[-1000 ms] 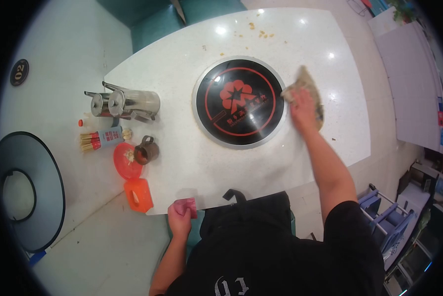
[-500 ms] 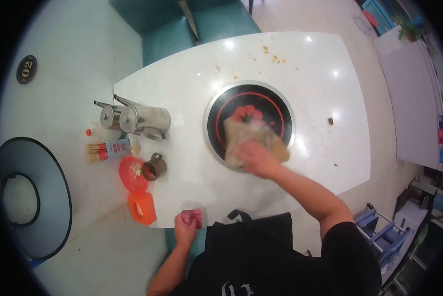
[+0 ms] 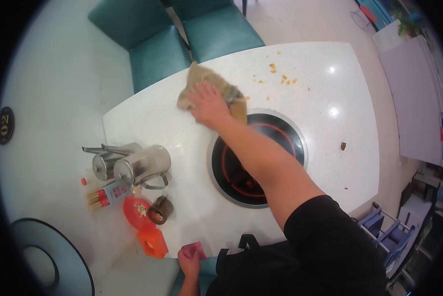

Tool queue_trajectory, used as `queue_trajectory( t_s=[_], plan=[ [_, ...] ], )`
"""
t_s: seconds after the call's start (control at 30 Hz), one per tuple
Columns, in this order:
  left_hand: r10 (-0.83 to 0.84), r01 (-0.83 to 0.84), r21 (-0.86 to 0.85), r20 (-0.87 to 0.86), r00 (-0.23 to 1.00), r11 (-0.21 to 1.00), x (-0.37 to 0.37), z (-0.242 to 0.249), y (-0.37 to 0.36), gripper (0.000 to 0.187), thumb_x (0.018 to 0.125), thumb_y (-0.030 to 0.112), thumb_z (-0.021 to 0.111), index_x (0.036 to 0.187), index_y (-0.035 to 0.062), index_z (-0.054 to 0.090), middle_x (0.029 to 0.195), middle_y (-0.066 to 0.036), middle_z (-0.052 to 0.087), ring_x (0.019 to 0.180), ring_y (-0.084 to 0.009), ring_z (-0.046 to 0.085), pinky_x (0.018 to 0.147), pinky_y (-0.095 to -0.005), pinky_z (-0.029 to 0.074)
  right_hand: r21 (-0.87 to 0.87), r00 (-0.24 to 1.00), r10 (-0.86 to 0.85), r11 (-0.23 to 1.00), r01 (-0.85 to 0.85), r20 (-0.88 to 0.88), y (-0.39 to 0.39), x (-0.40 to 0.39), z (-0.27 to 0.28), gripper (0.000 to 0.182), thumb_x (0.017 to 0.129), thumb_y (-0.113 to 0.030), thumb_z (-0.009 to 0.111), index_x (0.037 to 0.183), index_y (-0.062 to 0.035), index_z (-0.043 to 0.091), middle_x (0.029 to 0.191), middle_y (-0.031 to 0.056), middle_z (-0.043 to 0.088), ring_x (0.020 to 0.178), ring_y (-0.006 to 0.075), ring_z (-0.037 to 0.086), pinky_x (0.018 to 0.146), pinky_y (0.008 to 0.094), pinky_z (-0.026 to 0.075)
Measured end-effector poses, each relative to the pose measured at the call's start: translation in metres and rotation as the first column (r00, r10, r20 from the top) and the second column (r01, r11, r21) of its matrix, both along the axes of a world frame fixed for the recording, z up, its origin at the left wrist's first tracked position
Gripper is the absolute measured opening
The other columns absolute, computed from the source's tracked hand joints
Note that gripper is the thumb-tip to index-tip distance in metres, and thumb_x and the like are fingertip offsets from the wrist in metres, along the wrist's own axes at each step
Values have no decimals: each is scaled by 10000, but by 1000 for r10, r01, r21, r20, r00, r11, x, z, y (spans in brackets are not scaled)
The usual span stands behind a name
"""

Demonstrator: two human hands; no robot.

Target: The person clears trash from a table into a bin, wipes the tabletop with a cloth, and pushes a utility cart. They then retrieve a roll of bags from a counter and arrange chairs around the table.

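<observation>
Tan cloth [image 3: 196, 81] lay on the counter [image 3: 325, 148] beneath the spread right hand [image 3: 210, 106]; the left hand [image 3: 189, 261] clasped pink cloth [image 3: 198, 249].

matt cloth [image 3: 199, 74], glossy tabletop [image 3: 327, 135]

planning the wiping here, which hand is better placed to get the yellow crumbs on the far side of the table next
Probably the right hand: it is out across the table on the tan cloth, near the yellow crumbs. The left hand is at the near edge, holding a pink item.
</observation>
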State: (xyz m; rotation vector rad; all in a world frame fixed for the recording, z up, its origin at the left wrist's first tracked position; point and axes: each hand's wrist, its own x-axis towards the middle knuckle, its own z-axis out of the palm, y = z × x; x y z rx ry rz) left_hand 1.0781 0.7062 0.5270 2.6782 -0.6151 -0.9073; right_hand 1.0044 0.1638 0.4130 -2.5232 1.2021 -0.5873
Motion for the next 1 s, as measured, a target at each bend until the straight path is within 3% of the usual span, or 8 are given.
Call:
queue_trajectory(
  t_s=[0.23,0.37,0.57,0.7,0.8,0.87,0.9,1.0],
  plan=[
    [-15,15,27,8,1000,1000,0,8,-40,440,730,100,770,1102,-3,560,1046,-172,617,983,-328,610,898,-401,485,-16,871,-483,875,484,-89,-108,-69,-2,587,936,-455,507,1459,-191,461,1571,164,326,1466,360,256,1186,521,181],
    [-8,8,1,-22,1000,1000,3,-4,-32,440,739,111,765,1111,2,557,1046,-167,615,994,-312,608,894,-384,487,-66,660,-742,669,740,-121,-134,-153,-9,626,943,-486,487,1496,-205,403,1571,155,330,1467,359,252,1185,515,188],
    [-77,74,-43,-59,995,996,2,-13,-29,441,749,118,756,1125,1,557,1062,-171,610,1010,-331,606,912,-398,481,-131,439,-889,454,881,-127,-111,-294,-19,582,939,-448,506,1462,-200,444,1505,175,413,1422,394,313,1153,556,227],
    [-113,110,-69,-46,993,992,-9,-10,-27,442,754,120,750,1132,0,557,1059,-172,606,1003,-344,605,912,-408,479,-31,264,-920,285,958,-291,-60,-385,8,555,941,-431,521,1445,-203,466,1467,159,465,1384,364,378,1108,527,322],
    [-95,88,-81,-78,992,993,-14,-11,-22,444,757,121,746,1140,-3,557,1063,-176,605,1013,-346,603,913,-411,477,-7,337,-890,356,934,-308,-45,-448,20,496,944,-377,532,1391,-163,530,1328,150,596,1266,355,515,1043,453,416],
    [-118,112,-74,-77,990,991,-14,-14,-14,447,755,128,746,1138,-4,558,1069,-184,606,1025,-362,598,914,-423,475,78,283,-955,277,958,-83,-34,-464,43,449,940,-336,552,1334,-125,585,1159,153,683,1125,365,612,986,407,467],
    [-110,104,-79,-75,991,991,-13,-18,-12,447,755,128,746,1138,-4,558,1069,-184,606,1025,-362,598,914,-423,475,78,292,-953,286,955,-78,-24,-458,64,449,940,-336,552,1334,-125,585,1159,153,683,1125,365,612,986,407,467],
    [-147,144,-61,-52,988,988,-15,-17,-7,444,752,143,747,1125,-6,558,1071,-195,603,1030,-380,590,917,-438,471,324,550,-827,556,766,119,23,-405,141,465,922,-344,593,1315,-95,602,1121,182,687,1081,366,632,969,415,479]
  ],
)
